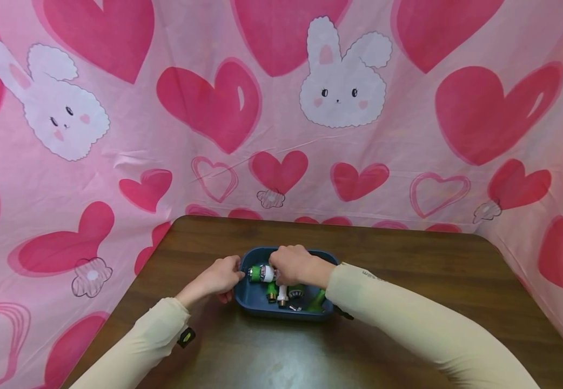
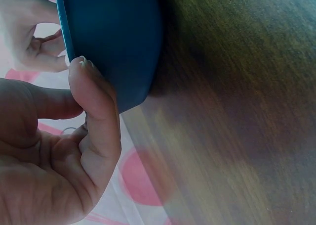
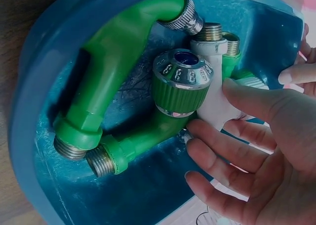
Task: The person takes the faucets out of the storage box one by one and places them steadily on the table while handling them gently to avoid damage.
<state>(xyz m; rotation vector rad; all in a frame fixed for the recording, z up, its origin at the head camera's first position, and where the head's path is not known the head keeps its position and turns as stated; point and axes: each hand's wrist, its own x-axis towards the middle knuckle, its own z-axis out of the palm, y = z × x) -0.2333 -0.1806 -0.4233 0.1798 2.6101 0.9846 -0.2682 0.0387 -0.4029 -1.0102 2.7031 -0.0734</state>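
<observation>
A blue plastic basin (image 1: 262, 312) holds several green and white plastic taps with threaded metal ends. My left hand (image 1: 220, 276) is at its left end; in the left wrist view the bent index finger and thumb pinch the basin's rim (image 2: 64, 32). My right hand (image 1: 295, 265) reaches inside over the taps. In the right wrist view its thumb and fingers grip a white tap (image 3: 213, 104). Against that lies a green tap with a chrome-ringed knob (image 3: 181, 89). A larger green tap (image 3: 106, 71) with a chrome nozzle lies along the basin's other side.
The basin stands on a brown wooden table (image 1: 398, 270), towards its middle. A pink cloth (image 1: 281, 129) printed with hearts and rabbits hangs behind and at both sides. A green and white knob (image 1: 261, 273) shows at the basin's left, beside the right hand.
</observation>
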